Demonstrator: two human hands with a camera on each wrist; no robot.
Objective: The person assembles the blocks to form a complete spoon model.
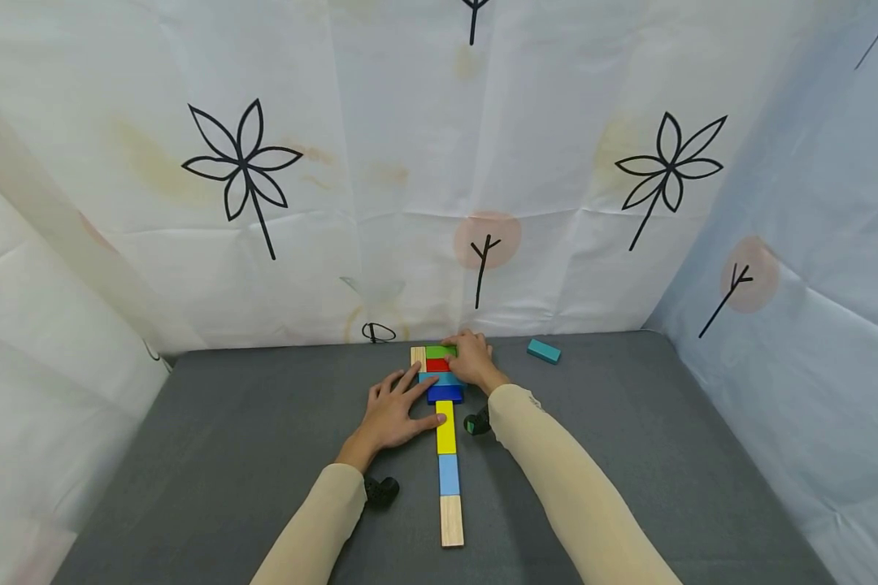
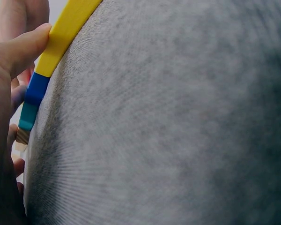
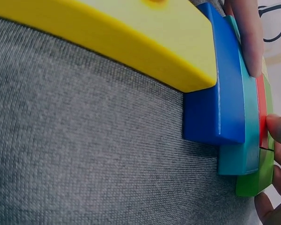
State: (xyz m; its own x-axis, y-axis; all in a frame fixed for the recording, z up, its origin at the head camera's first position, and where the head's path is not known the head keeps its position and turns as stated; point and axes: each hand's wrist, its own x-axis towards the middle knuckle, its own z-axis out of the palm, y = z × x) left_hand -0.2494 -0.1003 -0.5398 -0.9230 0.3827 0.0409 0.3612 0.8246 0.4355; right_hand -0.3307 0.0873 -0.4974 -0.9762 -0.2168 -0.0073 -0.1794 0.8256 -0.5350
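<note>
Flat blocks form a T-like layout on the grey table. Its stem runs from a plain wooden block (image 1: pixel 451 520) through a light blue block (image 1: pixel 449 474) to a yellow block (image 1: pixel 446 437). Wider rows lie beyond: a dark blue block (image 1: pixel 445 395), a teal block (image 1: pixel 449 379), then a red block (image 1: pixel 436 366), a green block (image 1: pixel 439 353) and an upright wooden one. My left hand (image 1: pixel 389 418) is spread, thumb on yellow and index finger across teal. At the far right corner my right hand (image 1: pixel 471 360) holds a green block (image 3: pixel 260 178) between thumb and fingers, partly covering it.
A loose teal block (image 1: pixel 544 351) lies to the right near the table's back edge. A white cloth with plant drawings (image 1: pixel 439 162) hangs behind and at the sides. Dark wrist cameras sit by both sleeves, close over the grey tabletop (image 1: pixel 263 455).
</note>
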